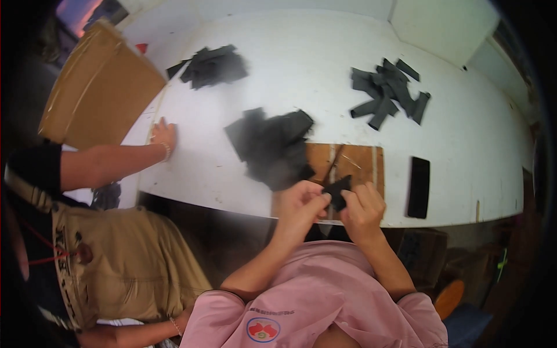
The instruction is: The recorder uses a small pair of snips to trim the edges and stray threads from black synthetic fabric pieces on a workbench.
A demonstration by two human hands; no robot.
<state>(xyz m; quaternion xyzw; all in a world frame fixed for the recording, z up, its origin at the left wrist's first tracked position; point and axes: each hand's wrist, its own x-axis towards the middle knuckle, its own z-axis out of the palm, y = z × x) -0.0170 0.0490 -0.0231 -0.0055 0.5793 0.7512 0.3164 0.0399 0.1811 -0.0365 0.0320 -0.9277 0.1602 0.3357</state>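
Note:
A small black fabric piece point(337, 195) is pinched between my two hands above the table's front edge. My left hand point(304, 201) grips its left side with thumb and fingers. On its other side my right hand point(364, 209) has its fingers closed on the cloth. Beneath lies a brown wooden board point(366, 159) with a thin dark tool point(332, 165) resting on it; its kind is unclear. Just left of the board spreads a loose pile of black fabric pieces point(270, 142).
A second dark pile point(214, 65) lies at the far left, and narrow black strips point(386, 93) at the far right. A black phone point(418, 187) lies right of the board. On the left, a co-worker's hand point(164, 138) rests on the white table point(194, 168) beside a cardboard box point(104, 87).

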